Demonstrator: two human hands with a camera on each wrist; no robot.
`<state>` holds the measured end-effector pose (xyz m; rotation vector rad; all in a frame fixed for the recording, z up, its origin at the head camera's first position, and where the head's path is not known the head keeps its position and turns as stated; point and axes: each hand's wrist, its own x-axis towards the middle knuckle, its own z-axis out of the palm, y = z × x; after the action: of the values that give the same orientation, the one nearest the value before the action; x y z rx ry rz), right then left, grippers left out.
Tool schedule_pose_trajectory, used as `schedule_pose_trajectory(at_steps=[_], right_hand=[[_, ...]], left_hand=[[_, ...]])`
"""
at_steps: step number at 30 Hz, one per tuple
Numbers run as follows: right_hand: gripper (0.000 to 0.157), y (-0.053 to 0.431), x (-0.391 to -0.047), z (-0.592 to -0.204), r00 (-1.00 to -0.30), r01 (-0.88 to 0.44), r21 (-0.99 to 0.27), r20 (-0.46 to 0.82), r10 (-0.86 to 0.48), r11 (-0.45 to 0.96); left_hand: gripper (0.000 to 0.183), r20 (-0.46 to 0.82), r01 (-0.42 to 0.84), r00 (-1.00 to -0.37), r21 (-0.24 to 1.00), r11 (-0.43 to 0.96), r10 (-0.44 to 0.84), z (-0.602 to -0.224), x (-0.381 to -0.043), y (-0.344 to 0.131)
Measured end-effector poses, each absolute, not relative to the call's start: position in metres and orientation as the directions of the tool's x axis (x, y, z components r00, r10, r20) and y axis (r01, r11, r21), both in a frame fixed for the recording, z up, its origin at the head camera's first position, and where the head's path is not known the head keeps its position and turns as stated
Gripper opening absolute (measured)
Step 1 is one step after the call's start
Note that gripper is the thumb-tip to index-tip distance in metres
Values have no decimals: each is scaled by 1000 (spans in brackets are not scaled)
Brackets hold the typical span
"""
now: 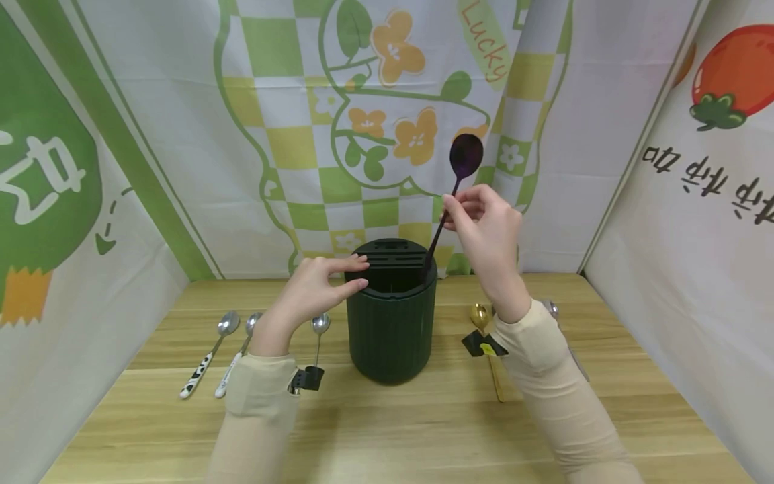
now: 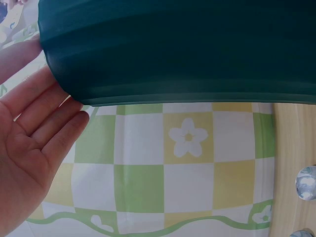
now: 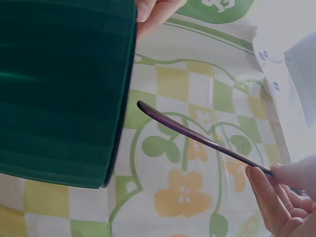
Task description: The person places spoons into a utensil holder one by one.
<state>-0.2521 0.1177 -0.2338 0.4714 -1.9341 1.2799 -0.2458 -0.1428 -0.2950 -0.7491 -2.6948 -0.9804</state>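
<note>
Spoon (image 1: 465, 156), dark purple: quantity 1, pinched in the right hand (image 1: 488, 232), bowl above the grip, handle end below-left at 1 green container (image 1: 392, 339). Left hand (image 1: 310, 289): fingers extended, touching the container. Table (image 1: 387, 430), below the grip: 3 silver-bowled spoons (image 1: 227, 323) left, 1 gold spoon (image 1: 480, 314), 1 part-hidden spoon (image 1: 551, 309) right. Curtain (image 1: 275, 47) behind: reads "Lucky".
</note>
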Motion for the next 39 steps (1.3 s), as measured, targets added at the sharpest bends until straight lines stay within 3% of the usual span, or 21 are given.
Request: schedule_pose_trajectory(at_steps=[39], right_hand=[[18, 99, -275, -262, -574, -692, -511, 818, 40, 510]], left_hand=[[43, 314, 504, -864, 563, 655, 394, -295, -246, -143]])
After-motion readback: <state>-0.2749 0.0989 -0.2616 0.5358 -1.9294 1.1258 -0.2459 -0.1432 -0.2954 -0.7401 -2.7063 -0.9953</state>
